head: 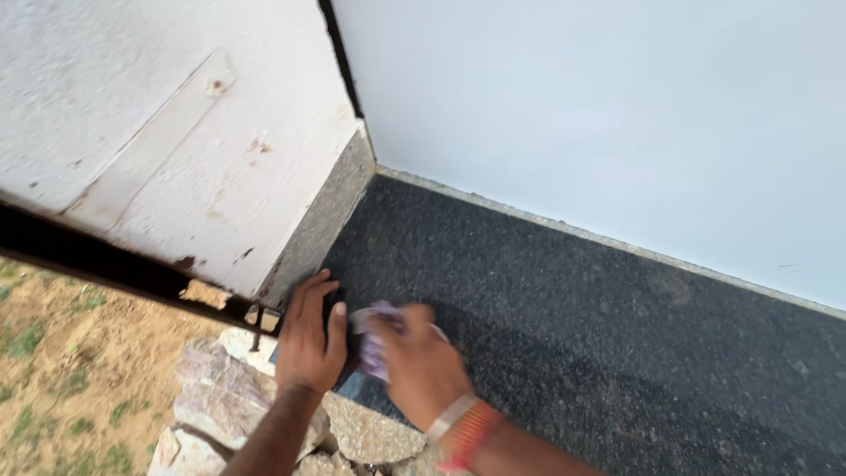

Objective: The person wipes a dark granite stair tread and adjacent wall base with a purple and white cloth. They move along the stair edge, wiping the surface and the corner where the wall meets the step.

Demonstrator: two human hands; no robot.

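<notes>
Dark speckled stone floor (573, 300) carries my work at its near-left corner, beside grey threshold strip (322, 220) and white door (176, 132). My left hand (310, 335) rests flat at floor edge, fingers spread, grasping nothing. My right hand (419, 366) clenched around pale purple cloth (374, 339), pressed on floor, blurred. Rough stones (220, 397) lie below edge.

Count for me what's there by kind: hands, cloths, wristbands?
Hands: 2, the left hand flat on the dark stone floor and the right hand
Pale purple cloth, in the right hand: 1
Wristbands on the right wrist: 2
Total: 5
</notes>
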